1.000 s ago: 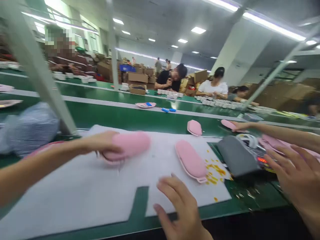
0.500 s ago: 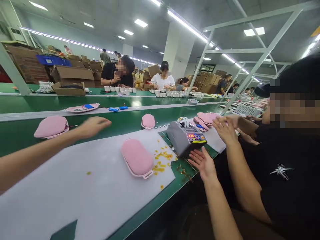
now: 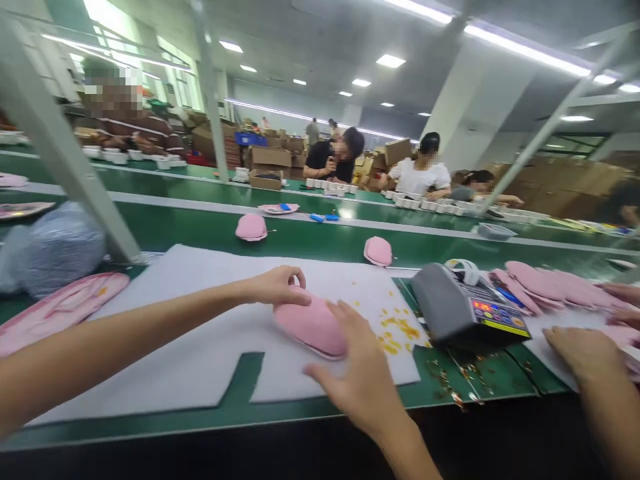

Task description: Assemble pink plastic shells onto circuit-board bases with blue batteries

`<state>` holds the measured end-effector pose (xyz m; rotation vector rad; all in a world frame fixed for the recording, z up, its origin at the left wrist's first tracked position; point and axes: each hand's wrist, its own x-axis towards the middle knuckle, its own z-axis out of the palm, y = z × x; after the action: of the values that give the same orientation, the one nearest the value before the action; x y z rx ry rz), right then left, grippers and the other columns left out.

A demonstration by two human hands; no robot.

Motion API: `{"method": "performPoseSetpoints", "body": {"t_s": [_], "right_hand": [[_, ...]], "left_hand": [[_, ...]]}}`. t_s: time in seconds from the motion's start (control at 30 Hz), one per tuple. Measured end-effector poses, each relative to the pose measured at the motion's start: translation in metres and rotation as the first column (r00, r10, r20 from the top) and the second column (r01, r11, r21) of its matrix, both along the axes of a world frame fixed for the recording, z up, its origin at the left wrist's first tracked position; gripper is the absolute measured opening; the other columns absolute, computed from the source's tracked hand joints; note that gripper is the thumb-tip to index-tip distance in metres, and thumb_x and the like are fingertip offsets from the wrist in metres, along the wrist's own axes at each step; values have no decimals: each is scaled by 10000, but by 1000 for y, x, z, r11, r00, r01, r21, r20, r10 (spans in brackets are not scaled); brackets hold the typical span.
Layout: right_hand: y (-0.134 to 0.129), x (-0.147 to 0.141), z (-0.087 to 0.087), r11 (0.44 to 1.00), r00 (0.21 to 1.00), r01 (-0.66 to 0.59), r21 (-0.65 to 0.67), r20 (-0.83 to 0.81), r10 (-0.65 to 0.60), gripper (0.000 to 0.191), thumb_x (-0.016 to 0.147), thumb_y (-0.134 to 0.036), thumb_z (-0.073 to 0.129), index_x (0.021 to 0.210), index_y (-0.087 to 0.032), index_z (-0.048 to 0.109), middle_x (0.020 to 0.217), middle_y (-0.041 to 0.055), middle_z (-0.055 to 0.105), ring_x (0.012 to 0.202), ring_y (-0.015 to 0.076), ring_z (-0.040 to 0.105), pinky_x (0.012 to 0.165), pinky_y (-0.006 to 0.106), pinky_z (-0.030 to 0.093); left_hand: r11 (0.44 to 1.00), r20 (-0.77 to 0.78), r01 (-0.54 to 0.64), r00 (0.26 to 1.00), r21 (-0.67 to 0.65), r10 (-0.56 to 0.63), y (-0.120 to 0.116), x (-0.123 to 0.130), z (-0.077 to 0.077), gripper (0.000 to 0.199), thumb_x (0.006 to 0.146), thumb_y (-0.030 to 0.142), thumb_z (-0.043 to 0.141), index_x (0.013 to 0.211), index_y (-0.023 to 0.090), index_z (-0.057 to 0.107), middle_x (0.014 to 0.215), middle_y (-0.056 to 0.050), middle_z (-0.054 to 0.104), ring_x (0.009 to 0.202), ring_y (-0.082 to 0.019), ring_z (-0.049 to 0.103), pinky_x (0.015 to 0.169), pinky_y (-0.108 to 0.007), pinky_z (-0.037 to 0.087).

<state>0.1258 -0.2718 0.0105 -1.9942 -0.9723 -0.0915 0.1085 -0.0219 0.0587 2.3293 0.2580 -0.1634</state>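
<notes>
The left hand [image 3: 281, 285] and right hand [image 3: 357, 363] grip the pink case [image 3: 315, 323] between them; no brand is readable.

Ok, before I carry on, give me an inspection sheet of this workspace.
Surface: green tabletop under a white, notched foam-like sheet.
Things: pink oval padded case over the sheet; two more pink cases farther back; grey machine with a lit red display to the right.
Clutter: yellow-orange scraps on the sheet; shiny coppery bits below the machine.
Hands: left hand grips the case's far-left end; right hand open at its right end, contact uncertain.
Cables: short thin lead beside the back-left case; machine's power cable cannot be made out.
Surroundings: co-worker's hand at far right; wrapped bluish bundle at left; people seated across.
</notes>
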Motion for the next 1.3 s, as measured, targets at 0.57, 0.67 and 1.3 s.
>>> {"method": "performPoseSetpoints", "body": {"t_s": [0.57, 0.67, 1.3], "right_hand": [[109, 1, 45, 888, 934, -193, -416, 199, 297, 494, 928, -350, 407, 1396, -224, 503, 912, 56, 746, 770, 225, 698, 658, 312, 491], [101, -7, 39, 932, 900, -96, -349, 370, 231, 461, 938, -359, 414, 1365, -234, 533, 879, 38, 735, 693, 199, 684, 591, 277, 458], [114, -31, 50, 911, 946, -308, -274, 10, 323, 505, 866, -374, 534, 1353, -242, 507, 663, -46, 652, 555, 149, 551, 599, 264, 431]], "left_hand": [[969, 436, -57, 898, 240, -55, 18, -190, -66, 277, 931, 170, 484, 1159, 145, 638, 1283, -121, 597, 1110, -257, 555, 1003, -407, 429], [921, 370, -54, 924, 385, -100, 21, -171, -53, 202, 928, 231, 542, 883, 145, 720, 1046, -125, 652, 956, -258, 581, 892, -392, 451], [933, 747, -140, 566, -331, 350, 14, -151, -69, 219, 889, 342, 673, 1068, 218, 651, 1149, -78, 619, 931, -177, 636, 851, -327, 531]]}}
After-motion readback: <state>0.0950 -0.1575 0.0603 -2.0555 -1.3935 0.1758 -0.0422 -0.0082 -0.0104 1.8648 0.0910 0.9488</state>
